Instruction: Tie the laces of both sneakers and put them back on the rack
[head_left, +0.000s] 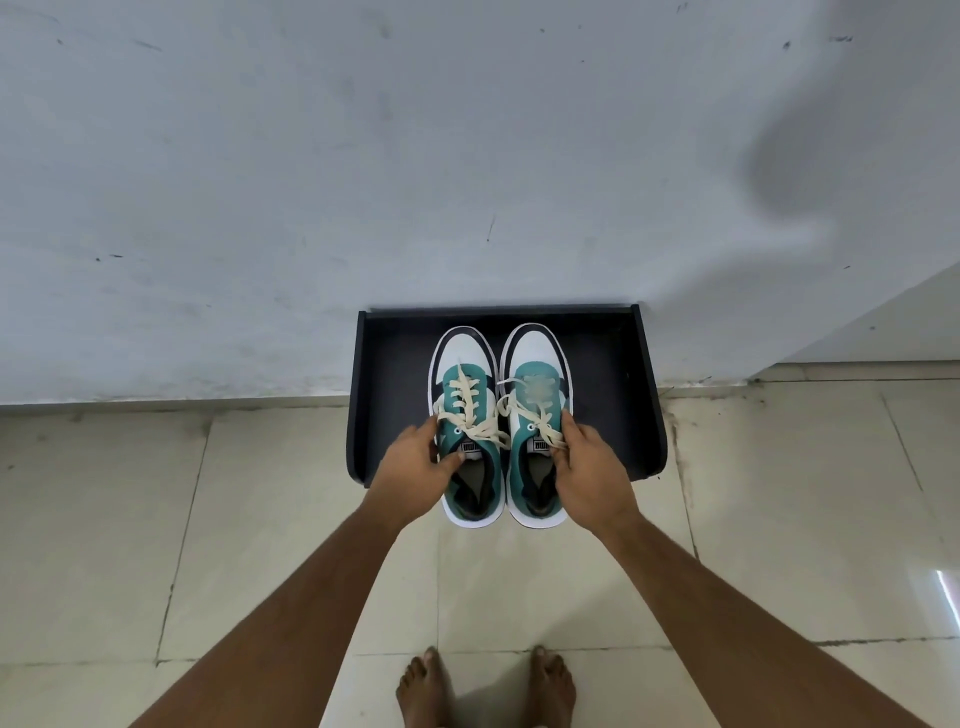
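Sneakers (498, 421) side by side on rack (387, 374), heels overhanging its front edge | left hand (415, 467), right hand (592, 470): fingers wrapped round outer sides, thumbs in collars, likely to carry both level | laces (470, 415) look bowed.

Blurred patch (540, 387) on right sneaker's (535, 415) laces, bare feet (485, 691) cut off

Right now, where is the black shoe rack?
In the head view the black shoe rack sits centre frame on the tiled floor, backed against the wall. Both sneakers rest on it, each gripped by a hand.
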